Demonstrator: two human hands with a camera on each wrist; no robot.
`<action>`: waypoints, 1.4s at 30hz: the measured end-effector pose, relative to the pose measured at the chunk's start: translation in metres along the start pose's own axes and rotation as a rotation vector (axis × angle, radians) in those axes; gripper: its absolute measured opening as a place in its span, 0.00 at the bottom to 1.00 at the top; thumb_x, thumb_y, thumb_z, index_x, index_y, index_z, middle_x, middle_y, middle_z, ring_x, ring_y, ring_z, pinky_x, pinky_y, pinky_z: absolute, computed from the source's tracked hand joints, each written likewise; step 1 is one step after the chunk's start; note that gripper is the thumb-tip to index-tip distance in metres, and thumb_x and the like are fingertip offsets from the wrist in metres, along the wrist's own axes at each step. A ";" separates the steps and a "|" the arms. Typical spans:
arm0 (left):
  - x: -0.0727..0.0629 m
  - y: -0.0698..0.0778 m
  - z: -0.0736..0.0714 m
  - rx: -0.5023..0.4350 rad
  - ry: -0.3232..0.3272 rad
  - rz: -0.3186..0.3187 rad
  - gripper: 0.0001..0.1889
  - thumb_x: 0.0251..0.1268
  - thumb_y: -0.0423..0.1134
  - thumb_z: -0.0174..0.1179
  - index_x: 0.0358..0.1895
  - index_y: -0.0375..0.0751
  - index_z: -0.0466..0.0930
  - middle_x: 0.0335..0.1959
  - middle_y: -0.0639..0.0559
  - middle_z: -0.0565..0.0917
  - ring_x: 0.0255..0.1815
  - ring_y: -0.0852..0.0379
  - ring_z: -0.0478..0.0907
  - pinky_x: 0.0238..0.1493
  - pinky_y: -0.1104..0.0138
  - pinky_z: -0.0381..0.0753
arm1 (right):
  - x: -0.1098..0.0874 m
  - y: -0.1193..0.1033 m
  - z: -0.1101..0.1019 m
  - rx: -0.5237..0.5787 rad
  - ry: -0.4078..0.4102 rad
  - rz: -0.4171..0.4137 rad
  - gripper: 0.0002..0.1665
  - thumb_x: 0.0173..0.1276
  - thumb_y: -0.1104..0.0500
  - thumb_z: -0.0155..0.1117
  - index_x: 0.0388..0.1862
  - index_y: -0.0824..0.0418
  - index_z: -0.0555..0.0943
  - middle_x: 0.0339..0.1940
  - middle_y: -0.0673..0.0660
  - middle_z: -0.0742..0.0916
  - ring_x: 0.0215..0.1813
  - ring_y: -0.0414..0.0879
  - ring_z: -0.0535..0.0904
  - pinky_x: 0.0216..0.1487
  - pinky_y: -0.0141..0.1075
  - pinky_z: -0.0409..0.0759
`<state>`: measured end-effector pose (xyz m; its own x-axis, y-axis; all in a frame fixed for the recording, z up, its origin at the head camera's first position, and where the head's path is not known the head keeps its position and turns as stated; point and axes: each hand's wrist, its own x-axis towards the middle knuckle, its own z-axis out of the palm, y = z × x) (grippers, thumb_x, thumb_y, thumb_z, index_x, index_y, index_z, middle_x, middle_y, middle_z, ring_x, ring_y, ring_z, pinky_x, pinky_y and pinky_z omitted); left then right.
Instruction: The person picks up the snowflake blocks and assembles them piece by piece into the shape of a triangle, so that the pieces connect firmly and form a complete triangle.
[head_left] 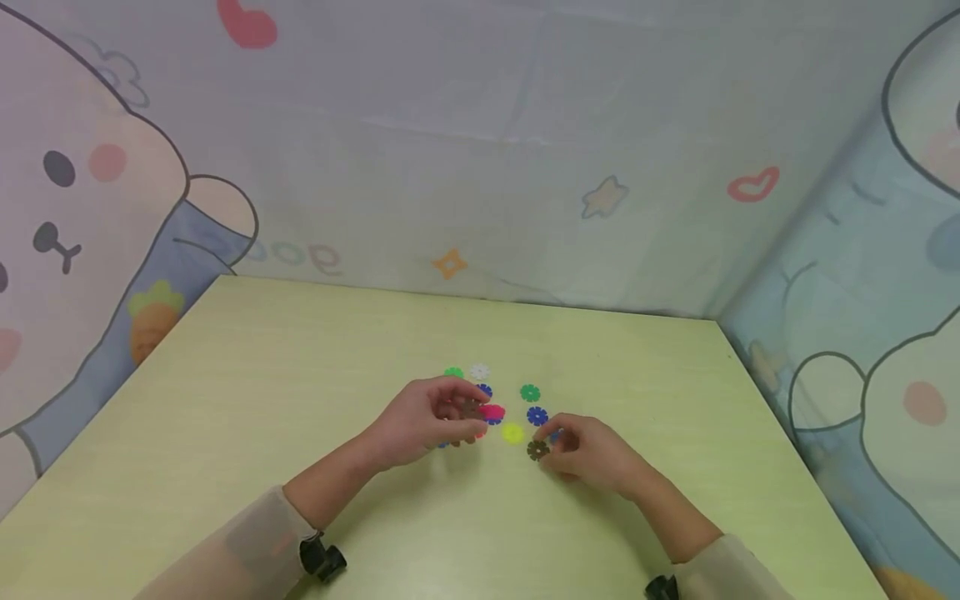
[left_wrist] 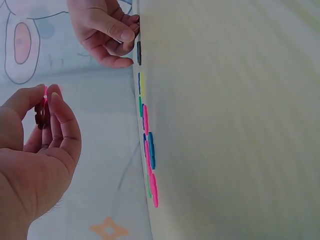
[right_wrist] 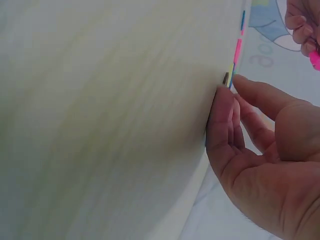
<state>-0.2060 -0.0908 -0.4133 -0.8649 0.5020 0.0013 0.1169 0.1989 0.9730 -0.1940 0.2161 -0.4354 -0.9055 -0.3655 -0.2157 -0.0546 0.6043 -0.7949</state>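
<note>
The left hand (head_left: pixel 420 422) pinches a pink disc (head_left: pixel 492 412) and a brown disc (head_left: pixel 471 408) above the surface (head_left: pixel 487 533), while a dark disc (head_left: pixel 537 451) lies flat at the nearer right hand (head_left: pixel 596 456)'s fingertips, leftward (whether gripped, I cannot tell).

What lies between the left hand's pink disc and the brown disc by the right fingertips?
The yellow disc, seen in the head view.

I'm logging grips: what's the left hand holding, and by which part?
The left hand holds a brown disc between thumb and fingers, a pink disc jutting out beyond; exact contact spot is unclear.
</note>
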 end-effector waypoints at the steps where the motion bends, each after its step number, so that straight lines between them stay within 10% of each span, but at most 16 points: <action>1: 0.000 -0.001 0.000 -0.001 -0.002 -0.007 0.20 0.71 0.39 0.76 0.62 0.41 0.86 0.49 0.45 0.94 0.42 0.48 0.90 0.50 0.49 0.92 | 0.000 0.000 0.000 -0.008 0.001 0.005 0.17 0.72 0.60 0.76 0.58 0.58 0.86 0.32 0.54 0.85 0.32 0.47 0.81 0.36 0.36 0.82; 30: 0.001 -0.003 -0.001 -0.152 -0.057 0.002 0.21 0.72 0.33 0.73 0.65 0.34 0.83 0.62 0.31 0.89 0.49 0.53 0.94 0.51 0.61 0.93 | -0.001 -0.009 0.003 -0.076 -0.006 -0.042 0.11 0.72 0.61 0.76 0.49 0.56 0.83 0.36 0.53 0.87 0.34 0.46 0.83 0.38 0.36 0.82; 42: 0.000 -0.003 0.001 -0.152 -0.070 0.002 0.21 0.74 0.32 0.72 0.66 0.31 0.81 0.62 0.30 0.88 0.50 0.50 0.94 0.52 0.60 0.92 | -0.004 -0.037 0.006 0.520 0.098 -0.031 0.19 0.79 0.57 0.72 0.62 0.65 0.82 0.54 0.60 0.92 0.53 0.58 0.93 0.58 0.41 0.92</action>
<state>-0.2060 -0.0907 -0.4163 -0.8281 0.5606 -0.0079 0.0387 0.0713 0.9967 -0.1853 0.1912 -0.4085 -0.9431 -0.2950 -0.1535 0.1116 0.1542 -0.9817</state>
